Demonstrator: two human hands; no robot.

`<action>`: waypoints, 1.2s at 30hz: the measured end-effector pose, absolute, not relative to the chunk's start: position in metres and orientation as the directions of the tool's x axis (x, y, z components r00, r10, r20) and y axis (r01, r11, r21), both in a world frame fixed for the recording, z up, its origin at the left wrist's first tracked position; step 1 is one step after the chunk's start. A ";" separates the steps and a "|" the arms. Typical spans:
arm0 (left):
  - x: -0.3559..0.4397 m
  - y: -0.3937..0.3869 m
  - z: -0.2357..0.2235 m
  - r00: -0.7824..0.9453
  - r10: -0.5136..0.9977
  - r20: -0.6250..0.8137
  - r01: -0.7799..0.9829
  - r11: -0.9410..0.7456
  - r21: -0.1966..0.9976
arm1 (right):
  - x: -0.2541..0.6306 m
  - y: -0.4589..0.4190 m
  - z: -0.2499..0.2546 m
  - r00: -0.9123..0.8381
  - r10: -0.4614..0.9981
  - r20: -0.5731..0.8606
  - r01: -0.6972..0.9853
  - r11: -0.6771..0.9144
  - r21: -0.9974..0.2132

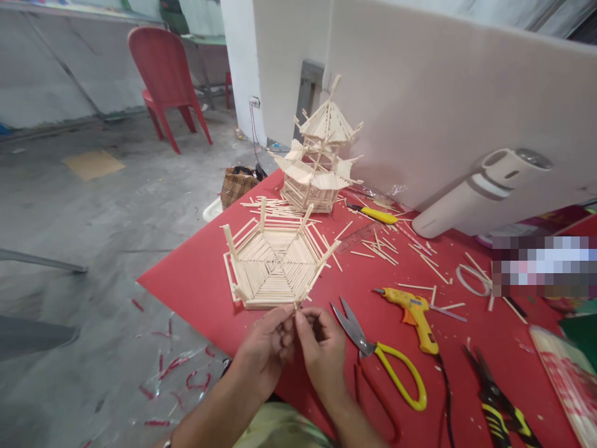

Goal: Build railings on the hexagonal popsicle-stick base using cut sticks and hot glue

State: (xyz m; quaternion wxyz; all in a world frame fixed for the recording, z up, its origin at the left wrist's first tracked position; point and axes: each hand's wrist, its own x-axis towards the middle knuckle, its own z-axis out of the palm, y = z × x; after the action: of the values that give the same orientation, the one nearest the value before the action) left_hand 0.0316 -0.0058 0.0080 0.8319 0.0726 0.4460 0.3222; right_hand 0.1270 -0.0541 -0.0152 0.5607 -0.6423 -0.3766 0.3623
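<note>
A hexagonal base (261, 274) made of thin wooden sticks lies on the red tabletop (196, 274), with short posts rising at its corners. At its near right corner my left hand (268, 345) and my right hand (323, 351) come together, thumbs and fingertips pinched. Whatever sits between the fingertips is tiny and mostly covered; it may be a stick end. To the right of my right hand lie scissors (367, 347) with one yellow and one red handle, blades apart. Beyond them rests a yellow glue gun (420, 314), its nozzle pointing left.
Behind the base stands a tiered stick pagoda (317, 177). Loose sticks (380, 247), a yellow cutter knife (379, 215) and a pale tumbler (480, 196) lie further back. Pliers (494, 395) and a stick packet (566, 379) are at right. A red chair (163, 68) stands on the floor.
</note>
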 end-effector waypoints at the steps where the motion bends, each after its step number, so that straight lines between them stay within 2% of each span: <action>1: 0.032 -0.006 0.008 0.392 0.601 -0.697 -0.474 0.781 0.407 | 0.127 -0.054 -0.016 0.458 0.888 -0.042 0.080 -0.088 -0.993; 36: 0.034 -0.007 0.008 0.365 0.636 -0.680 -0.501 0.750 0.432 | 0.127 -0.054 -0.014 0.442 0.896 -0.038 0.106 -0.094 -0.990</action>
State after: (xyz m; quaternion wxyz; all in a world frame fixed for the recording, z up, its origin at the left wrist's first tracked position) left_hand 0.0337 -0.0072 0.0079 0.8226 0.0758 0.4452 0.3456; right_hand 0.1271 -0.0537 -0.0142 0.5504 -0.6466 -0.3875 0.3590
